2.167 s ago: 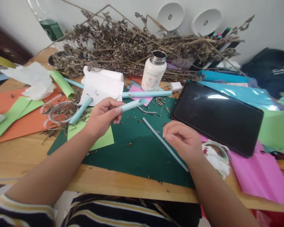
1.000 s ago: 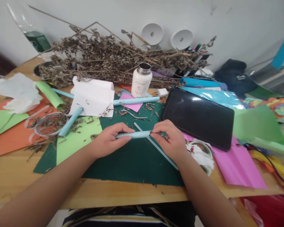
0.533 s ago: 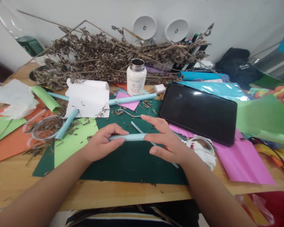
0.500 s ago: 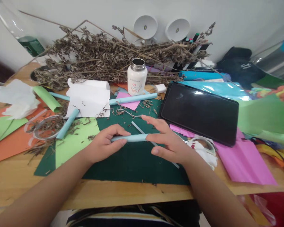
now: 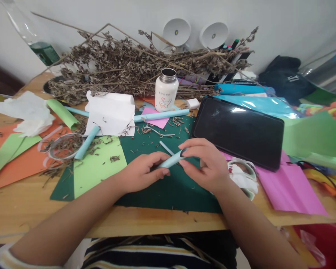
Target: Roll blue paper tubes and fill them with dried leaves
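A light blue rolled paper tube [image 5: 172, 160] is held between my two hands above the dark green sheet [image 5: 154, 198]. My left hand [image 5: 145, 170] is closed round its left end. At the other end, which shows a dark round opening, my right hand [image 5: 203, 162] pinches the rim between thumb and fingers. A thin pale strip [image 5: 165, 147] lies on the green sheet just behind the tube. Farther back is another blue paper tube [image 5: 175, 114], partly under a white paper sheet [image 5: 112, 114]. A shorter blue tube [image 5: 87, 142] lies to the left.
Dried plant stems [image 5: 123, 67] spread along the wall behind a white open bottle [image 5: 166, 89]. A black tablet [image 5: 239, 132] lies to the right, beside pink paper [image 5: 294, 190] and a roll of tape [image 5: 243, 173]. Green paper [image 5: 96, 168] and orange paper [image 5: 14, 164] cover the left.
The tube has shifted right and tilted, its right end now raised and showing its opening. My right hand has gone from spread fingers to a pinch on that end.
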